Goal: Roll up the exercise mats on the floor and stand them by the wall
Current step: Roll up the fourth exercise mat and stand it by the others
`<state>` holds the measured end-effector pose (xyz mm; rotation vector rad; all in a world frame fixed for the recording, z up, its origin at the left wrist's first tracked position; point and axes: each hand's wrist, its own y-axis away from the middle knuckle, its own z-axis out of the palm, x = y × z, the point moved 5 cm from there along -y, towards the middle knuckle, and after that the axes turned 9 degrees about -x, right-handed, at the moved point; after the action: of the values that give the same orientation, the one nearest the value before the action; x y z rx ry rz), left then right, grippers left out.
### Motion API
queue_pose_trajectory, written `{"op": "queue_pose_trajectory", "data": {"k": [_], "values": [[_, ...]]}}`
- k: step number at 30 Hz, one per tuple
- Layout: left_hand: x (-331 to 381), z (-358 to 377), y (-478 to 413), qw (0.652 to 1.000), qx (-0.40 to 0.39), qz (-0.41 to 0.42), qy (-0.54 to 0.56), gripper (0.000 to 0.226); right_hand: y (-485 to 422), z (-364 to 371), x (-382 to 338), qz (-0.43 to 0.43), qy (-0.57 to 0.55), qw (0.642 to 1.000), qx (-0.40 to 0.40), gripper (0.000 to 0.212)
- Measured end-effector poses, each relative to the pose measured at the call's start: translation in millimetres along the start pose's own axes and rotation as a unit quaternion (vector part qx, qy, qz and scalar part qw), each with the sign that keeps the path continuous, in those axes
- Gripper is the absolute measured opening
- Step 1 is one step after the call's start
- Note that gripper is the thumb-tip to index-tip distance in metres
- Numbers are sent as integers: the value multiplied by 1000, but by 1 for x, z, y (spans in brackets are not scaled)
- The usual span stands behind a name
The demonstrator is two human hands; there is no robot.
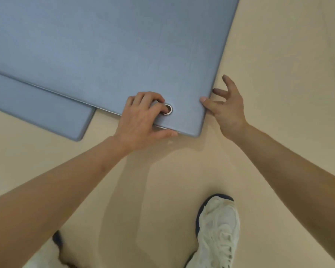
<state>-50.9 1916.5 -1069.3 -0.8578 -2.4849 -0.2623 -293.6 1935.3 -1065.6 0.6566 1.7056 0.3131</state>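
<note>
A blue-grey exercise mat (108,51) lies flat on the beige floor and fills the upper left of the view. It overlaps a second mat (41,109) of the same colour beneath it at the left. My left hand (143,118) grips the top mat's near edge, fingers curled on top beside a metal eyelet (167,109), thumb along the edge. At the mat's right corner, my right hand (223,109) touches the side edge with its thumb tip, fingers spread over the floor.
Bare beige floor (278,55) spreads to the right of the mats and in front of them. My right shoe (218,233), white with a dark sole, stands near the bottom; part of the left shoe (56,246) shows at the lower left.
</note>
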Motion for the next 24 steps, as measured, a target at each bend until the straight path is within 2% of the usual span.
{"op": "queue_pose_trajectory", "data": {"k": [3, 7, 11, 13, 15, 16, 19, 22, 24], "values": [[3, -15, 25, 1000, -19, 15, 10, 65, -1, -5, -16, 1, -52, 998, -20, 93], [6, -26, 75, 999, -43, -8, 13, 65, 19, 14, -17, 2, -52, 998, -47, 64], [16, -32, 108, 988, -66, -138, 5, 75, 51, 40, -7, -3, -22, 999, -28, 36], [30, -33, 114, 976, -77, -206, 8, 90, 66, 52, -2, -9, -10, 1000, -11, 32], [51, -29, 108, 967, -96, -232, -36, 103, 78, 64, 1, -14, 0, 1000, -15, 33], [61, -24, 105, 964, -109, -235, -59, 102, 84, 68, 2, -16, -2, 1000, -24, 34], [73, -12, 110, 958, -127, -243, -78, 81, 104, 79, 0, -23, -9, 998, -51, 37], [76, -10, 132, 968, -70, -227, -83, 45, 116, 83, 2, -26, -11, 997, -66, 41], [77, -16, 142, 973, -49, -201, -104, 38, 117, 81, 4, -50, 11, 995, -91, 47]]}}
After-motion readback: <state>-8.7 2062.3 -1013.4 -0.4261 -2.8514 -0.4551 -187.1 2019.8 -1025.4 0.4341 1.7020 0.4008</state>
